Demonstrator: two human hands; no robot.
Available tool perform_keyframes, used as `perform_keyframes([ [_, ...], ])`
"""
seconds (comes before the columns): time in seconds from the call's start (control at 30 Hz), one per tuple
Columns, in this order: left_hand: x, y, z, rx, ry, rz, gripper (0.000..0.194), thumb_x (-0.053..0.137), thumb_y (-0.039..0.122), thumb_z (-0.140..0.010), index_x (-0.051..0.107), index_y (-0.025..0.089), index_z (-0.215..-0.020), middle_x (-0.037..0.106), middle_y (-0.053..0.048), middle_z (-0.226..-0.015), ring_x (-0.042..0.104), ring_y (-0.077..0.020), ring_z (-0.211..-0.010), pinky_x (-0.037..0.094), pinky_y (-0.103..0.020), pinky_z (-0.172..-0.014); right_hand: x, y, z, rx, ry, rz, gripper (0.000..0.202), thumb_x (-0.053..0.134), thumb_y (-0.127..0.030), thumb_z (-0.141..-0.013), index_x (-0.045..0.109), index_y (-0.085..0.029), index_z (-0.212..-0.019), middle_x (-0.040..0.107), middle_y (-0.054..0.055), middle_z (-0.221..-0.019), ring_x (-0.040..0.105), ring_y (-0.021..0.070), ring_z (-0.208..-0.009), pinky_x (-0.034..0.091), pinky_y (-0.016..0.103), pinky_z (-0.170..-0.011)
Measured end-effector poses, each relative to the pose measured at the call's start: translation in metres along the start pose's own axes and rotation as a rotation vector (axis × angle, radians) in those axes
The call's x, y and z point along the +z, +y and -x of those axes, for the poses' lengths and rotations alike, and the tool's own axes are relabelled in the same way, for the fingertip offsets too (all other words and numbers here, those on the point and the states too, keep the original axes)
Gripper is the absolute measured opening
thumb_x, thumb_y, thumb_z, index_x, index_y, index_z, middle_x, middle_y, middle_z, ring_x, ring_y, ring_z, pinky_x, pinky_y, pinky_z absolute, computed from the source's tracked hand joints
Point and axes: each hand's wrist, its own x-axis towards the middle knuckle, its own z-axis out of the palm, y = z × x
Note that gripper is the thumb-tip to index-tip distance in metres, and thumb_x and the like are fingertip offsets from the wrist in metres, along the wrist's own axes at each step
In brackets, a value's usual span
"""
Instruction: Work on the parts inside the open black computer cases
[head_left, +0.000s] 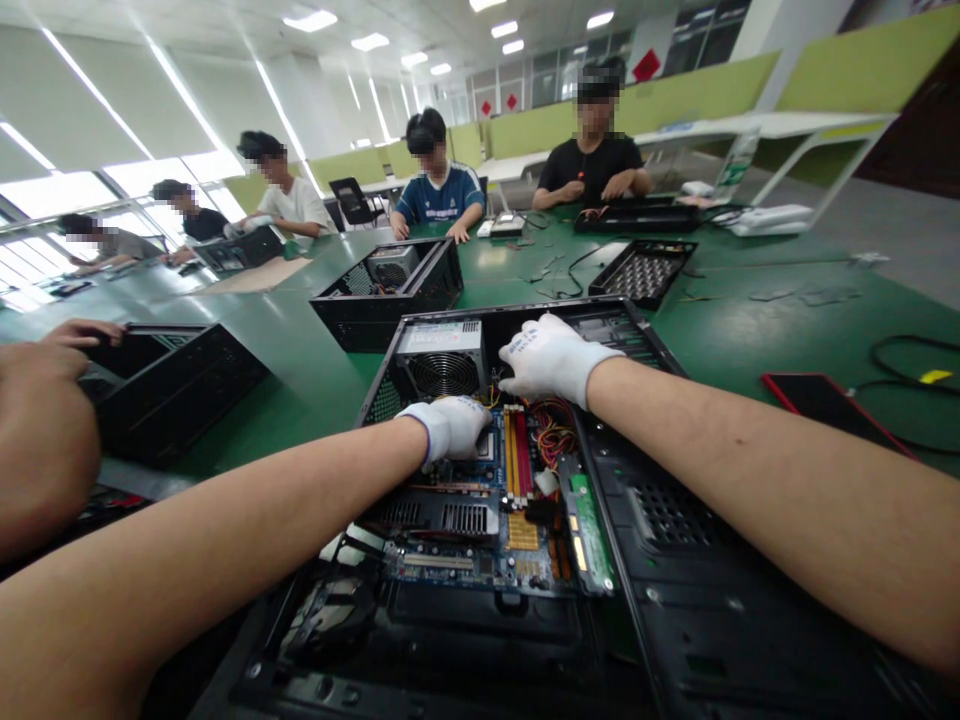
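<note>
Straight ahead lies an open black computer case (641, 570) with a blue motherboard (487, 572) inside. My left hand (456, 428), in a white glove, rests over the motherboard beside the processor area, its fingers curled together. What those fingertips hold, if anything, is hidden. Higher and to the right is my gloved right hand (551, 357), fingers bent inward near thin wires by the power supply (442, 358). I cannot make out what it grips. Yellow and red memory slots (517, 455) run below the hands. Bundled coloured cables (555, 432) lie right of them.
Another open computer case (386, 300) stands beyond mine on the green table (292, 400). At the left, another person's arm (45, 440) reaches toward a black case (176, 390). A metal-lined black tray (645, 272), a red-edged black panel (832, 408) and cables lie rightward. Several people sit opposite.
</note>
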Motion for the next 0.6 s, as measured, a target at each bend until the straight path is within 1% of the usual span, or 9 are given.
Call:
perform_keyframes([
  [0.1, 0.0005, -0.0005, -0.0008, 0.005, -0.002, 0.002, 0.045, 0.075, 0.034, -0.080, 0.071, 0.019, -0.122, 0.076, -0.013, -0.120, 0.074, -0.0314, -0.109, 0.060, -0.037, -0.091, 0.0001, -0.0004, 0.0001, -0.001, 0.000, 0.001, 0.051, 0.058, -0.060, -0.092, 0.077, -0.020, -0.117, 0.077, 0.017, -0.118, 0.066, 0.0370, -0.116, 0.045, 0.049, -0.095],
  [0.3, 0.0028, -0.0018, -0.0014, 0.023, 0.015, 0.017, 0.045, 0.075, 0.032, -0.079, 0.071, 0.018, -0.122, 0.075, -0.014, -0.124, 0.073, -0.0330, -0.112, 0.059, -0.039, -0.095, -0.0006, -0.0007, 0.0018, 0.005, 0.003, 0.008, 0.049, 0.057, -0.060, -0.093, 0.076, -0.022, -0.117, 0.077, 0.016, -0.118, 0.066, 0.0360, -0.116, 0.045, 0.047, -0.094],
  [0.6, 0.0049, -0.0029, -0.0029, 0.025, 0.026, 0.028, 0.043, 0.076, 0.031, -0.078, 0.073, 0.020, -0.119, 0.077, -0.013, -0.119, 0.074, -0.0323, -0.109, 0.060, -0.038, -0.093, 0.0015, 0.0006, -0.0020, -0.009, -0.004, 0.007, 0.050, 0.058, -0.060, -0.092, 0.077, -0.021, -0.116, 0.077, 0.016, -0.118, 0.066, 0.0372, -0.115, 0.044, 0.049, -0.095],
])
